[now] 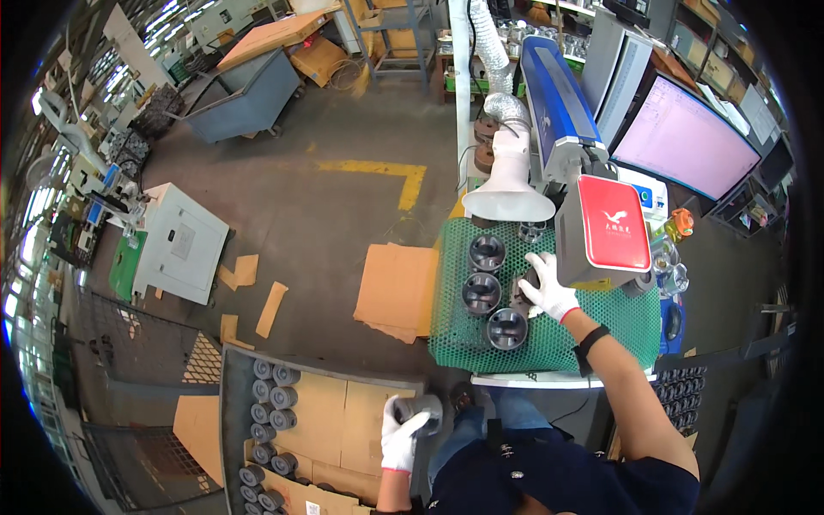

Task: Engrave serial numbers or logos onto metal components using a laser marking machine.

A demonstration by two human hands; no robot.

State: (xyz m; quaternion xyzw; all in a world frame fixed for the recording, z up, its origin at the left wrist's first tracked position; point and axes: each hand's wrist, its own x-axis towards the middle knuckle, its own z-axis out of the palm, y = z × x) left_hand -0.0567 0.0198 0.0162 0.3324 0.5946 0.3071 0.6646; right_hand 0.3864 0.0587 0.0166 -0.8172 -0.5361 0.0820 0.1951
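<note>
One grey metal cylinder is up in the left hand, out over the gap between the big grey bin and the table. Its long axis looks roughly sideways to me, but the glove covers a good chunk of it, so don't hold me to that, and I can't tell which end is the hollow one. The three dark cups on the green mat are easier: open ends up, long axes upright, standing close together in a slightly bent row.

Fingers, then: the left ones are wrapped round that cylinder, with the thumb side lying across it. The right hand is also in a white glove, thumb and fingers parted around a dark part just beside the cups. Can't tell if they're actually gripping it or only hovering.

As for looks, the held piece is short and stubby, dull dark grey with smooth, rounded sides. The cups are darker and kinda shiny inside, with thin rims. More grey cylinders sit in the bin, on and beside cardboard.
</note>
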